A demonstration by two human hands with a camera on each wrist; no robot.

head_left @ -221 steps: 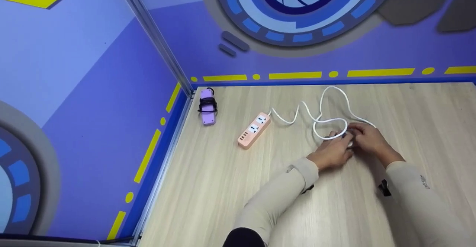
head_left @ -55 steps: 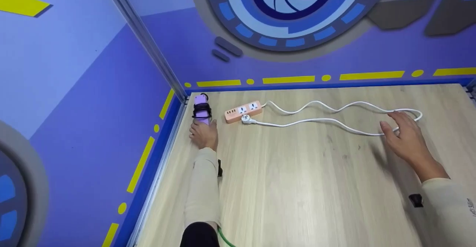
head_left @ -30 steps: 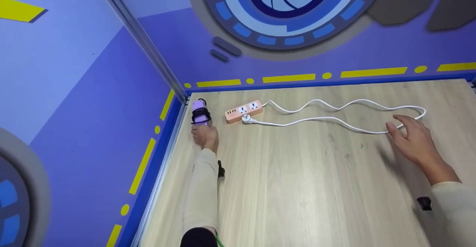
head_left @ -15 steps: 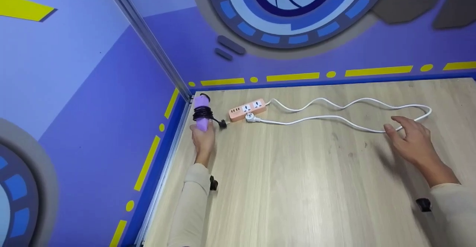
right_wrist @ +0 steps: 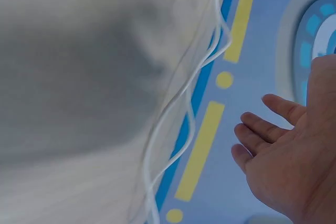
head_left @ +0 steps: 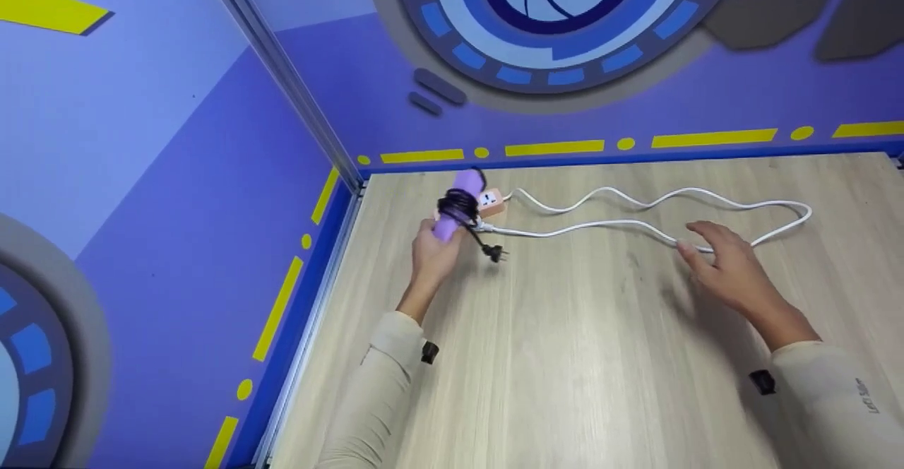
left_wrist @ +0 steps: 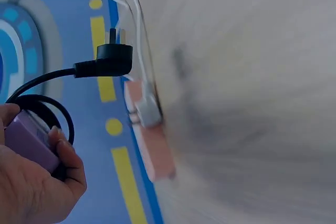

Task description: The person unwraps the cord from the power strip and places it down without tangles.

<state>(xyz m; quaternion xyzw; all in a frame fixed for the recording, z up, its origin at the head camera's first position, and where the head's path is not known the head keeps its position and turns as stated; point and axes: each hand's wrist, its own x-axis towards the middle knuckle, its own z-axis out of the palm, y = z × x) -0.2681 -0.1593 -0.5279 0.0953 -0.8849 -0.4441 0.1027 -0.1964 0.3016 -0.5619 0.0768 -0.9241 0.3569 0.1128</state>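
My left hand (head_left: 432,256) grips the lower end of a purple power strip (head_left: 469,181), lifted off the table and tilted. Its black cord (head_left: 459,204) is wound round the middle, and the black plug (head_left: 492,251) dangles free to the right. Behind it, partly hidden, lies a pink power strip (head_left: 491,203) with a white cord (head_left: 600,224) laid out in a long loop. The left wrist view shows the white plug (left_wrist: 148,111) lying against the pink strip. My right hand (head_left: 738,271) hovers over the loop's right part, fingers spread and relaxed, holding nothing.
A wood-grain table (head_left: 565,356) carries everything. Blue-purple panels stand behind it and on its left, meeting at a metal corner post (head_left: 282,66). Yellow marks (head_left: 554,146) run along the foot of the panels.
Earlier the white cord was straightened into a loop and its plug set by the pink strip. My left hand picked up the purple strip and carried it right; its plug swung loose. The right hand shifted left.
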